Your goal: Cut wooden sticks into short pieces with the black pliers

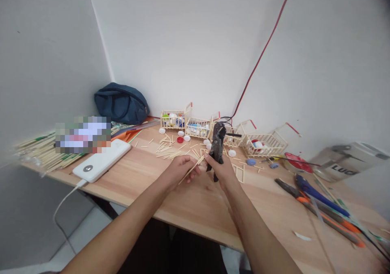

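My left hand [179,171] is closed in a pinch on a thin wooden stick [192,168] that slants up to the right. My right hand [222,169] grips the handles of black cutting pliers [217,143], held upright with the jaws on top. The stick's upper end reaches the pliers' handles near my right fingers. Both hands hover just above the wooden table [189,201]. Loose cut sticks [170,150] lie scattered behind my hands.
Small stick-built baskets [264,144] holding bottle caps line the wall. A white power bank [102,159] and a bundle of long sticks [42,152] sit left, a blue bag [122,103] behind. Hand tools [317,198], a red lid [297,162] and a metal box [347,160] lie right.
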The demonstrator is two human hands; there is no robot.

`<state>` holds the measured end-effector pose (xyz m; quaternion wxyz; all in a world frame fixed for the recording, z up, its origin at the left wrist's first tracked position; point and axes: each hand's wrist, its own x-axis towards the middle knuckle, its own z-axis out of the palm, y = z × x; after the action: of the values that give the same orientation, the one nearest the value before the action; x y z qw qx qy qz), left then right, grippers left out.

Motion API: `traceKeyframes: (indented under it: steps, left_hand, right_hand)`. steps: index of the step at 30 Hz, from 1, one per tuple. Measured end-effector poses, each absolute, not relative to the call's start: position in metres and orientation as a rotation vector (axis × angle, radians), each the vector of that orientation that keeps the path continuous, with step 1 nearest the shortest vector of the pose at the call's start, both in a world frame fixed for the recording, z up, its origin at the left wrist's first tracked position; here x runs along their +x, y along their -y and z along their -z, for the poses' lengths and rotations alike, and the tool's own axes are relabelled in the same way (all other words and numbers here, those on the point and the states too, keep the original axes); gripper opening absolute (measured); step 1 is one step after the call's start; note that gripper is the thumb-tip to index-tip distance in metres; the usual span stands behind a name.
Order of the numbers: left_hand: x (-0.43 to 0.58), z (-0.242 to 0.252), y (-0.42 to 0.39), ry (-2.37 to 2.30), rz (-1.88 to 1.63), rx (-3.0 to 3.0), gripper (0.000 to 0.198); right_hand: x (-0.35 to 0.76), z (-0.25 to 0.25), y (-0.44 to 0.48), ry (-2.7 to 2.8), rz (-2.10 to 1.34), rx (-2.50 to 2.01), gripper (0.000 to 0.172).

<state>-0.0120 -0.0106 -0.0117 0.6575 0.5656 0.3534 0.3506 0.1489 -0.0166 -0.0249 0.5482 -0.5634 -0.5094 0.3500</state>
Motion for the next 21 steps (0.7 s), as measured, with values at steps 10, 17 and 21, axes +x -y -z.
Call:
traceKeyframes:
  steps: [10,17,21]
  left_hand:
    - [-0.008,0.026,0.001,-0.915,-0.895,1.342,0.016]
    - [-0.011,0.026,0.003,-1.012,-0.984,1.450,0.015]
    - [-0.011,0.026,0.005,-1.057,-1.017,1.504,0.015]
  right_hand:
    - [0.139,0.034,0.014,1.117,-0.726,-1.343,0.034]
    - [0.127,0.034,0.014,1.032,-0.713,-1.287,0.033]
    - [0.123,0.035,0.014,0.959,-0.736,-1.262,0.032]
